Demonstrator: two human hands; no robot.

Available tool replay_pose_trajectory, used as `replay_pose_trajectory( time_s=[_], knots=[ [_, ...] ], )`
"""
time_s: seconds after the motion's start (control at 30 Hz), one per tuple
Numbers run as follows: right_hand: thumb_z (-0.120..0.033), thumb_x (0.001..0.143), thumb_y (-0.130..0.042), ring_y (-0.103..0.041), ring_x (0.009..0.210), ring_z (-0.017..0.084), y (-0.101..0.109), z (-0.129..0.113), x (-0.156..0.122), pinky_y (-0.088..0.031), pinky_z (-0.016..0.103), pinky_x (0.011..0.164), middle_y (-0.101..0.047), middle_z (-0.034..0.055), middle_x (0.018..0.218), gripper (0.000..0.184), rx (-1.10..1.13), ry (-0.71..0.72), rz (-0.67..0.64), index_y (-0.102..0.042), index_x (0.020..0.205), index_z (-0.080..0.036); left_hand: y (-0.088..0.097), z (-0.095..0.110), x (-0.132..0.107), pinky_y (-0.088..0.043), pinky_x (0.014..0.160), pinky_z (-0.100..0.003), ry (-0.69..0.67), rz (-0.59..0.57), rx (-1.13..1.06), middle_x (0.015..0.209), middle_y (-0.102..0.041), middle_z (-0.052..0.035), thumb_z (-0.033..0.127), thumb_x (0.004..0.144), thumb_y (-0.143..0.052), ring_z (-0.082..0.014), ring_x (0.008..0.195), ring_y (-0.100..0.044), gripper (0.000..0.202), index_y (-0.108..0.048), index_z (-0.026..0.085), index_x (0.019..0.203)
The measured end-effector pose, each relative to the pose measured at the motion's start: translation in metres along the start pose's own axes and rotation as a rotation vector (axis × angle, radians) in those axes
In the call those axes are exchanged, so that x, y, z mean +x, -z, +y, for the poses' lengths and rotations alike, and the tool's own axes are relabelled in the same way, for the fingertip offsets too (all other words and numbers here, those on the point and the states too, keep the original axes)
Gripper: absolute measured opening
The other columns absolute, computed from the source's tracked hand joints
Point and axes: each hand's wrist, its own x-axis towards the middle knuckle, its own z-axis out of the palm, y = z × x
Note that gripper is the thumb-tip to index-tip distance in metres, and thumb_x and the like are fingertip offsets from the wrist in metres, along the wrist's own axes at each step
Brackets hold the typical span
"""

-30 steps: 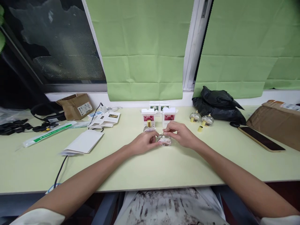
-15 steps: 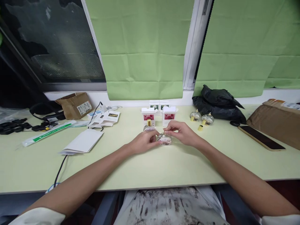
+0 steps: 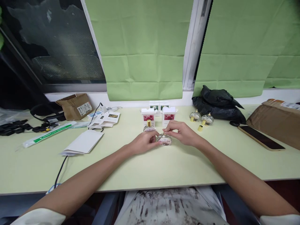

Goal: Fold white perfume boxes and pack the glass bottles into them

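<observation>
A round, clear glass perfume bottle point(image 3: 165, 140) stands on the table between my hands. My left hand point(image 3: 144, 143) grips its left side with thumb and fingers. At the bottle's neck, my right hand point(image 3: 179, 132) has its fingertips pinched on the small gold top, which they mostly hide. Just behind my left hand is a second perfume bottle point(image 3: 149, 126) with a gold cap on. Two white boxes with red pictures, a left box point(image 3: 147, 117) and a right box point(image 3: 168, 117), stand upright behind the bottles with their tops open.
Two more bottles point(image 3: 207, 119) without caps stand at the right, with loose gold caps point(image 3: 200, 128) near them. Beyond are a black plastic bag point(image 3: 217, 104), a phone point(image 3: 260, 137) and a cardboard box point(image 3: 276, 122). Folded white card point(image 3: 83, 142) and a small carton point(image 3: 76, 107) lie left.
Almost nothing differs. Both hands stay on the same bottle, with my right fingertips still at its neck; the view has shifted very slightly.
</observation>
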Motion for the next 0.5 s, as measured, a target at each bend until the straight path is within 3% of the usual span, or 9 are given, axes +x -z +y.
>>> replay_pose_trajectory(
  time_s=[0.17, 0.37, 0.5],
  knots=[
    [-0.037, 0.101, -0.065, -0.066, 0.089, 0.022, -0.0022, 0.0059, -0.0025, -0.051, 0.034, 0.078, -0.074, 0.0067, 0.096, 0.021, 0.106, -0.045, 0.014, -0.079, 0.099, -0.021, -0.0001, 0.0002, -0.0001, -0.038, 0.063, -0.029, -0.011, 0.007, -0.004, 0.078, -0.061, -0.0007, 0.060, 0.100, -0.059, -0.0175, 0.071, -0.055, 0.042, -0.069, 0.021, 0.113],
    [-0.030, 0.106, -0.057, -0.062, 0.094, 0.024, 0.0007, 0.0073, -0.0057, -0.047, 0.036, 0.081, -0.070, 0.0080, 0.096, 0.020, -0.152, 0.135, -0.018, -0.074, 0.099, -0.023, -0.0001, 0.0000, -0.0001, -0.039, 0.064, -0.029, -0.013, 0.010, -0.006, 0.079, -0.063, -0.0010, 0.061, 0.099, -0.060, -0.0180, 0.072, -0.056, 0.044, -0.069, 0.021, 0.117],
    [-0.028, 0.107, -0.055, -0.062, 0.095, 0.023, 0.0046, 0.0029, -0.0022, -0.046, 0.035, 0.081, -0.070, 0.0077, 0.098, 0.021, -0.180, 0.145, -0.059, -0.073, 0.099, -0.023, -0.0002, -0.0006, -0.0004, -0.039, 0.064, -0.029, -0.008, 0.002, 0.005, 0.079, -0.062, -0.0007, 0.060, 0.100, -0.059, -0.0179, 0.072, -0.055, 0.044, -0.069, 0.022, 0.118]
  ],
)
